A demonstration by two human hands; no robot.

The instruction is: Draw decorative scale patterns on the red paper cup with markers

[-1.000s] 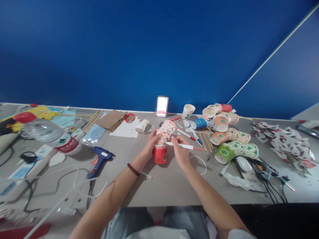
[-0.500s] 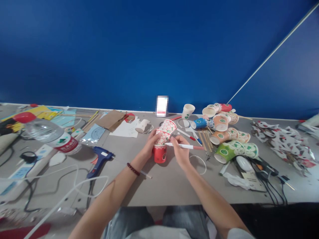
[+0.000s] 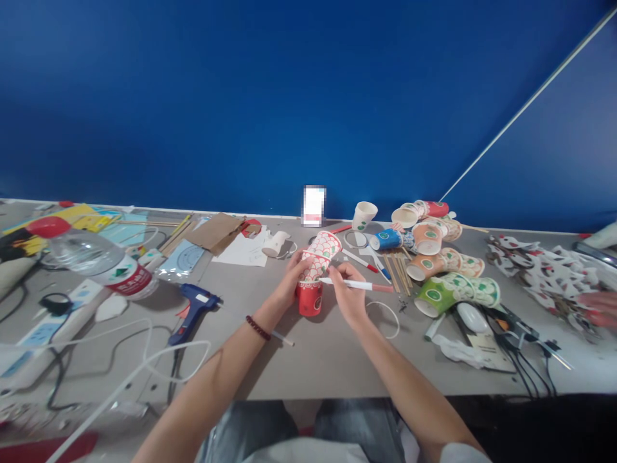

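Note:
A stack of red and white patterned paper cups stands tilted near the middle of the table, with my left hand wrapped round its left side. My right hand pinches a white marker with a red end. The marker's tip points left and lies at the joint between the cups; whether it touches cannot be told. Beyond the cups a white cup lies on its side, and another white cup stands by the wall.
A blue glue gun, a large bottle and a power strip are on the left. Joined coloured cups, wooden sticks and white-red cutouts lie right. Another person's blurred hand is at the right edge.
Another person's hand has come into view at the right edge, with a dark object above it. My hands, the cups and the marker have hardly moved.

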